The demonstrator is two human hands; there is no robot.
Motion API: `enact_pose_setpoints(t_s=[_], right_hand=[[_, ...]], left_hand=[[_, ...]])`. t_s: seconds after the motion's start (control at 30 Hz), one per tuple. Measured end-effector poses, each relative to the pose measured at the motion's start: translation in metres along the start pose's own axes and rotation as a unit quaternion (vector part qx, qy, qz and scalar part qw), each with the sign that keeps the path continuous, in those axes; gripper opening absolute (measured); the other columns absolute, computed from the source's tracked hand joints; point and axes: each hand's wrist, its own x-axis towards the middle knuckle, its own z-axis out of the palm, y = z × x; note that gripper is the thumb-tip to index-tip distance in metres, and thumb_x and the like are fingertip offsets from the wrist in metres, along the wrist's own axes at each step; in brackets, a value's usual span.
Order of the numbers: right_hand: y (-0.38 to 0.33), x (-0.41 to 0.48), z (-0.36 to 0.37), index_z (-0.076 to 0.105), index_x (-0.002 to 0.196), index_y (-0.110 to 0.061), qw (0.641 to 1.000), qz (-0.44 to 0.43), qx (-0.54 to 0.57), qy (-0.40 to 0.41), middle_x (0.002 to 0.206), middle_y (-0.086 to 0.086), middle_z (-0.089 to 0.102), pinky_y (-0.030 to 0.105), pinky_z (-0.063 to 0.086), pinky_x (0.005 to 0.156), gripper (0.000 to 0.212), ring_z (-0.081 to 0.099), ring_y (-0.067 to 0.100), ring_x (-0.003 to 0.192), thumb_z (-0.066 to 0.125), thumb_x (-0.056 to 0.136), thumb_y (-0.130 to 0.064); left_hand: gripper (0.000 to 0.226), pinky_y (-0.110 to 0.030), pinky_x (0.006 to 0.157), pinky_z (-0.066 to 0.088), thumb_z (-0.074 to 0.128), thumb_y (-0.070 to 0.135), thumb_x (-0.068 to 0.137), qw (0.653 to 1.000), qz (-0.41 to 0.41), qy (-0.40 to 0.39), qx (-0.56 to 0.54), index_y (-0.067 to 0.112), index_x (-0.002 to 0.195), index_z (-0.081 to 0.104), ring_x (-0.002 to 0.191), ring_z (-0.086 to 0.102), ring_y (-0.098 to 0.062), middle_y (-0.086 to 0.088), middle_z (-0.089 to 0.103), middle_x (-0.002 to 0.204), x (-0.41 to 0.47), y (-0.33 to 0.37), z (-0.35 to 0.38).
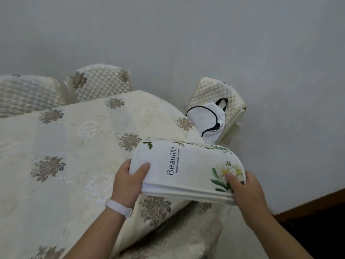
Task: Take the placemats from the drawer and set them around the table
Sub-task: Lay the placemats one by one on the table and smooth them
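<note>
**Desk:** Where are the placemats point(186, 165) in this shot?

**Photographer:** Above the right edge of the tabletop point(74, 137), off the cloth. A person holds them as a stack, bowed upward in the middle. Part of the stack hangs over the tabletop and part juts past its edge.

**Desk:** And the grip?

**Photographer:** The left hand point(128, 182) clamps the end over the tabletop, thumb on top and fingers point(124, 165) curled round the far rim. The right hand point(246, 191) pinches the other end, beyond the tabletop's edge, with its thumb on the printed flower. Both hands are closed on the stack and neither is free.

**Desk:** Which way does the stack run?

**Photographer:** Its long axis runs from hand to hand, slanting across the tabletop's right edge. The left hand is the nearer to the open cloth. To lay a first mat, the stack probably has to swing inward over the tabletop and one hand let go to peel off the top mat.

**Desk:** Anything close by?

**Photographer:** A quilted chair point(218, 92) beyond the tabletop's far right edge, with a white bag point(205, 118) on it.
</note>
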Motion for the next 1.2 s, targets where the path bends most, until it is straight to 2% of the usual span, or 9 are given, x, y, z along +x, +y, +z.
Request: enact_pose_setpoints(t_s=[0.1,0.2,0.37,0.47,0.6,0.67,0.83,1.0,1.2], right_hand=[[-0.003,0.035,0.011,0.058,0.084,-0.020,1.000,-0.007,-0.006,-0.021,0.081,0.001,0.064,0.027,0.040,0.050,0.013,0.061,0.014,0.070,0.068,0.087,-0.028],[-0.004,0.077,0.026,0.059,0.085,-0.022,0.998,-0.021,-0.015,-0.051,0.083,0.000,0.066,0.027,0.043,0.051,0.013,0.063,0.012,0.072,0.068,0.086,-0.031],[0.002,0.152,0.049,0.055,0.088,-0.025,0.995,-0.022,-0.013,-0.101,0.085,-0.005,0.064,0.022,0.040,0.048,0.014,0.060,0.003,0.070,0.066,0.087,-0.035],[0.007,0.196,0.061,0.055,0.090,-0.025,0.990,-0.032,0.001,-0.137,0.087,-0.004,0.064,0.024,0.042,0.050,0.015,0.061,0.005,0.073,0.066,0.087,-0.035],[0.018,0.245,0.081,0.054,0.090,-0.031,0.984,-0.046,0.020,-0.173,0.089,-0.014,0.063,0.016,0.042,0.050,0.013,0.061,-0.005,0.072,0.066,0.088,-0.035],[0.031,0.262,0.093,0.054,0.090,-0.031,0.980,-0.057,0.012,-0.189,0.087,-0.014,0.063,0.017,0.042,0.051,0.013,0.061,-0.007,0.071,0.067,0.088,-0.034],[0.088,0.276,0.117,0.053,0.086,-0.029,0.965,-0.019,-0.047,-0.257,0.085,-0.008,0.063,0.026,0.044,0.054,0.016,0.062,0.006,0.076,0.068,0.089,-0.033],[0.147,0.265,0.114,0.057,0.091,-0.020,0.936,0.061,-0.103,-0.331,0.086,0.005,0.067,0.039,0.055,0.070,0.013,0.066,0.024,0.079,0.069,0.089,-0.025],[0.148,0.285,0.110,0.057,0.090,-0.023,0.903,0.051,-0.153,-0.397,0.087,-0.006,0.067,0.030,0.053,0.064,0.016,0.066,0.012,0.078,0.070,0.086,-0.031]], left_hand=[[0.035,-0.031,0.059,0.051,0.074,0.057,0.061,1.000,-0.004,0.012,0.007,0.033,0.085,0.068,0.074,0.069,-0.010,0.009,0.073,0.084,0.026,-0.005,0.011],[0.037,-0.032,0.059,0.051,0.075,0.058,0.060,0.999,-0.005,0.035,0.016,0.032,0.086,0.068,0.074,0.069,-0.011,0.007,0.073,0.086,0.049,-0.013,0.024],[0.040,-0.016,0.053,0.047,0.072,0.056,0.061,0.996,0.005,0.076,0.053,0.024,0.085,0.066,0.067,0.064,0.002,0.016,0.072,0.079,0.082,-0.013,0.056],[0.030,-0.010,0.051,0.044,0.071,0.053,0.065,0.991,0.024,0.101,0.085,0.029,0.082,0.066,0.065,0.062,0.006,0.021,0.070,0.077,0.103,-0.011,0.075],[0.026,-0.010,0.051,0.044,0.073,0.048,0.070,0.986,0.000,0.122,0.117,0.030,0.087,0.065,0.067,0.063,0.007,0.023,0.070,0.078,0.128,-0.028,0.095],[0.027,-0.011,0.052,0.047,0.072,0.047,0.073,0.983,-0.026,0.124,0.133,0.032,0.094,0.065,0.071,0.064,0.008,0.025,0.071,0.083,0.134,-0.046,0.101],[0.021,-0.029,0.058,0.051,0.071,0.047,0.079,0.962,-0.149,0.125,0.190,0.034,0.093,0.062,0.079,0.066,-0.012,0.011,0.068,0.091,0.123,-0.108,0.100],[0.014,-0.030,0.061,0.050,0.070,0.038,0.085,0.928,-0.251,0.112,0.252,0.028,0.091,0.063,0.076,0.067,-0.019,0.003,0.071,0.086,0.083,-0.160,0.093],[0.014,-0.028,0.056,0.042,0.067,0.036,0.086,0.904,-0.271,0.133,0.304,0.023,0.086,0.061,0.072,0.061,-0.017,0.000,0.067,0.083,0.087,-0.160,0.102]])
